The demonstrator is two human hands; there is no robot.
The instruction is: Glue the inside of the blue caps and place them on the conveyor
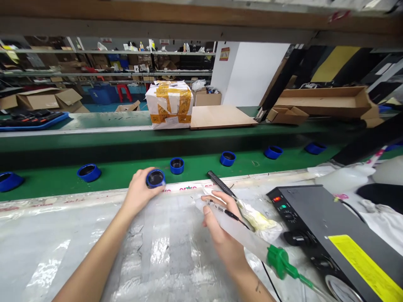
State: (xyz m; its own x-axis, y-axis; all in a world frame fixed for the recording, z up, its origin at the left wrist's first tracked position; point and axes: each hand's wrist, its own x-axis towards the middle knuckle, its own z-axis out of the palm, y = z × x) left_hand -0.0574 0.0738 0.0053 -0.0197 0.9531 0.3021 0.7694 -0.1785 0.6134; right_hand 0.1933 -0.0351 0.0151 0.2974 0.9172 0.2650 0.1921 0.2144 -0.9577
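Note:
My left hand (142, 189) reaches to the near edge of the green conveyor belt (201, 165), its fingers and thumb closed round a blue ring-shaped part with a black inside (155, 178). In my right hand (225, 226) is a translucent glue-dispensing syringe (252, 239), with a green cap and hose at its rear and a small switch on a cable along its barrel. It points up and left over the plastic-covered bench; its tip is blurred. Just right of the held part, another blue part (176, 165) sits on the belt.
More blue parts, such as one at the left (89, 172) and one at the right (227, 158), stand along the belt. A black dispenser box (333, 235) with dials is at the right. Behind my right hand lie a black-handled tool (220, 183) and crumpled tissue (260, 220). A taped carton (170, 105) stands beyond.

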